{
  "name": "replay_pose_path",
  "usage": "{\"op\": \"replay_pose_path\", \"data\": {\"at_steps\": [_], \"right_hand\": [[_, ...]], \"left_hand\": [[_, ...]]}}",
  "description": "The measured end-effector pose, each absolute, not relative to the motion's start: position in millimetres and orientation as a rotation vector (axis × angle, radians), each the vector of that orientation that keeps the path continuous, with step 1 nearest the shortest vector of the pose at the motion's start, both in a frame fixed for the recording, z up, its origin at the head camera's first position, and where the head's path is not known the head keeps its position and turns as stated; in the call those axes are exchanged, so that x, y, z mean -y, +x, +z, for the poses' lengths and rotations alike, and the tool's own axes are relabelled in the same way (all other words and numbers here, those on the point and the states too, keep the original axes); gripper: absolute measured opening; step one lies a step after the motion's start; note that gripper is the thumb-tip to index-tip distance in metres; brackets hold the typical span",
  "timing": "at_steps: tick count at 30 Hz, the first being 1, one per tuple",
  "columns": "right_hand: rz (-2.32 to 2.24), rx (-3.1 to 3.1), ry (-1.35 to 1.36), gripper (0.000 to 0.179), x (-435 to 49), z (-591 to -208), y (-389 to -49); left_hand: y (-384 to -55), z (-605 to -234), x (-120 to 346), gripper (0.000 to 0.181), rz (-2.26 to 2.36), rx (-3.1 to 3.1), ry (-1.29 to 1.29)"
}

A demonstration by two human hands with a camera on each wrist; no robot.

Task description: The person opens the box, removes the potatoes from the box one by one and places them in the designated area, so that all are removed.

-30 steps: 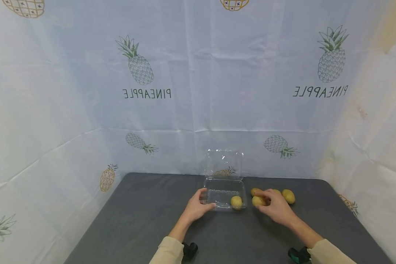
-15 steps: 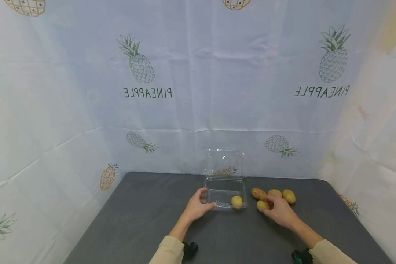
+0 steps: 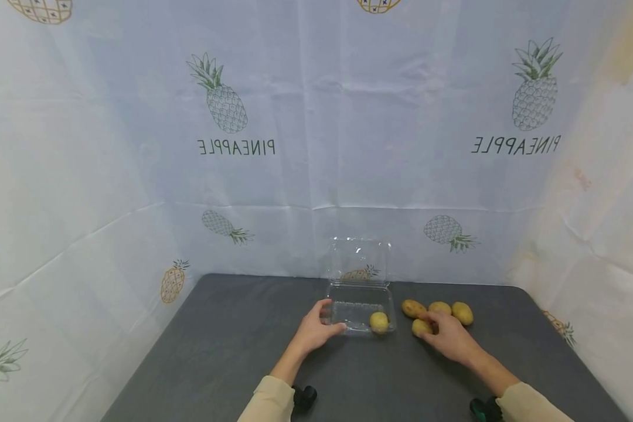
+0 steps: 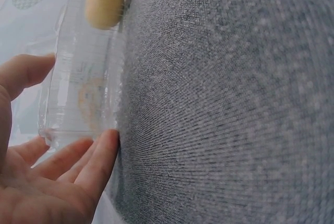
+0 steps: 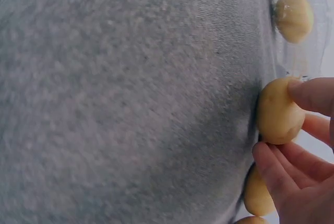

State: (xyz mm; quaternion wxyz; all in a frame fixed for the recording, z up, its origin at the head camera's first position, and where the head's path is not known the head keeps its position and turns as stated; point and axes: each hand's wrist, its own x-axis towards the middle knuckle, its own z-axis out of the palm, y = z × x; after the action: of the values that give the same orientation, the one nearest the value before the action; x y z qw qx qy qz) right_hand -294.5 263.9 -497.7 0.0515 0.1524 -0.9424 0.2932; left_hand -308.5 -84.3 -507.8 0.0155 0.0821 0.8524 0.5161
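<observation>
A clear plastic clamshell container (image 3: 348,322) stands on the table with its lid raised at the back. One potato (image 3: 378,323) lies at its right end. My left hand (image 3: 312,332) rests at the near left corner, its fairly straight fingers touching the left end and the thumb (image 4: 31,71) by the near rim. To the right of the container my right hand (image 3: 451,339) pinches another potato (image 5: 279,112) between thumb and fingers, low at the table surface. Its far side is hidden by the fingers.
Behind the right hand lie more potatoes: a browner one (image 3: 413,309), a middle one (image 3: 439,308) and one at the right (image 3: 462,313). The dark grey table (image 3: 232,351) ends at a white curtain (image 3: 274,246) with printed pineapples.
The right hand has moved slightly right with its potato, away from the container, uncovering potatoes behind. Over the last half second it has hardly shifted. The left hand has stayed in place.
</observation>
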Motion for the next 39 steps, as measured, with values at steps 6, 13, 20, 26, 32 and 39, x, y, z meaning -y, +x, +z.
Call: {"op": "replay_pose_path", "data": {"at_steps": [6, 13, 20, 26, 32, 39], "right_hand": [[0.891, 2.89, 0.48, 0.036, -263, -487, -295], [1.054, 2.809, 0.441, 0.033, -257, -477, -289], [1.075, 2.718, 0.448, 0.032, -247, -465, -286], [1.074, 2.688, 0.452, 0.03, -238, -461, -284], [1.11, 2.688, 0.474, 0.03, -230, -459, -285], [1.146, 2.764, 0.502, 0.034, -217, -454, -287]], "left_hand": [[-309, -505, 85, 0.075, 1.608, -2.65, 0.253], [-308, -507, 86, 0.076, 1.615, -2.647, 0.237], [-307, -510, 84, 0.076, 1.612, -2.651, 0.237], [-308, -509, 84, 0.076, 1.618, -2.638, 0.254], [-307, -509, 84, 0.077, 1.625, -2.627, 0.271], [-306, -505, 84, 0.076, 1.619, -2.632, 0.257]]}}
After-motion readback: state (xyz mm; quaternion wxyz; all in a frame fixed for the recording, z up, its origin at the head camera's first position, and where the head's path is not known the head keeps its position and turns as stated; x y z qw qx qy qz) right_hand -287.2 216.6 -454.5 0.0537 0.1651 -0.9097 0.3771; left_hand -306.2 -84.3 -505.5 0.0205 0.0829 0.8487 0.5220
